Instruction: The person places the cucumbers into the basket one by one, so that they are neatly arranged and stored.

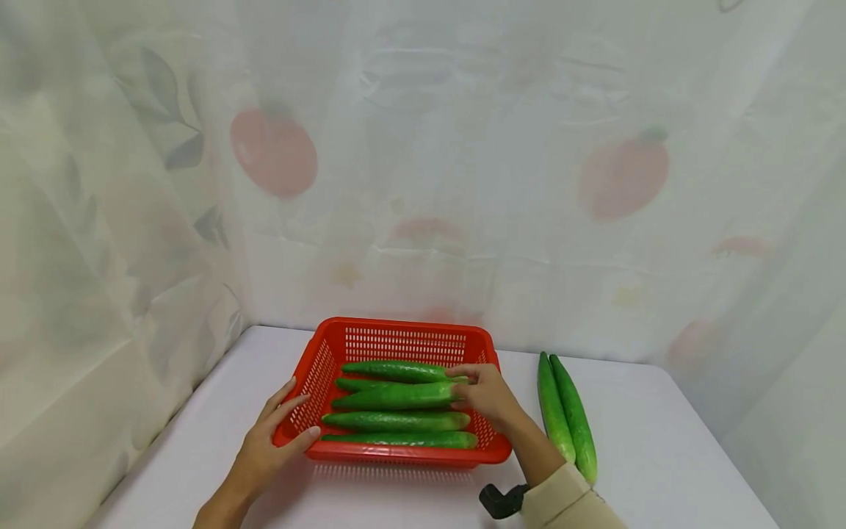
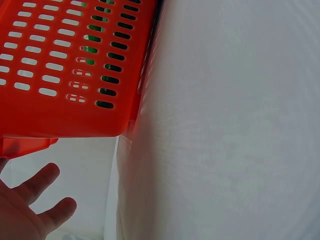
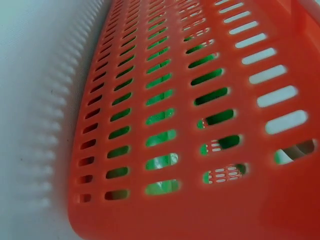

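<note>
White table (image 1: 634,433), red basket (image 1: 410,453), right fingers (image 1: 468,369) on cucumber (image 1: 396,397)

Left hand (image 1: 264,444): thumb and fingers (image 2: 39,183) spread apart, fingers fairly straight; left forearm (image 1: 223,508) bare where visible, slanting up and rightward in head view. Right hand (image 1: 487,397): back of hand uppermost, fingers bent in a pinch; right forearm (image 1: 534,450) bare above a beige sleeve (image 1: 565,499), slanting up and leftward. Hands well apart, at similar height in head view.

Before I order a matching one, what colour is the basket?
The basket is red, clearest in the head view.
</note>
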Demonstrator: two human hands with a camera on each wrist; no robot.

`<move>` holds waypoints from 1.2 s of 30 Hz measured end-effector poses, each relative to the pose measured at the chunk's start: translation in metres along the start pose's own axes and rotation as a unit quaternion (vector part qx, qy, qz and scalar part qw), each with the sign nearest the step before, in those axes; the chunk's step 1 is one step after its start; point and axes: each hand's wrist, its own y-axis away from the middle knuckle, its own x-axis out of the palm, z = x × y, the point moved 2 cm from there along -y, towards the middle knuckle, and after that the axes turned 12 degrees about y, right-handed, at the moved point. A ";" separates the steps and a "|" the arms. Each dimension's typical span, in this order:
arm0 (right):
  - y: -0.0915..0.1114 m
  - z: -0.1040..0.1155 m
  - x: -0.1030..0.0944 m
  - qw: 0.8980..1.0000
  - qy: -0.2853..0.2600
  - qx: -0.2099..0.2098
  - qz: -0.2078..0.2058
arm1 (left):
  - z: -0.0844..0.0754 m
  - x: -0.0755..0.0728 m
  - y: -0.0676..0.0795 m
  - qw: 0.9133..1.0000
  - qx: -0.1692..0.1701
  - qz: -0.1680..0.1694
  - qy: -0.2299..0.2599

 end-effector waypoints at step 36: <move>0.031 0.006 -0.029 0.993 -0.075 -0.053 -0.069 | -0.003 0.000 0.000 1.000 -0.017 0.003 -0.025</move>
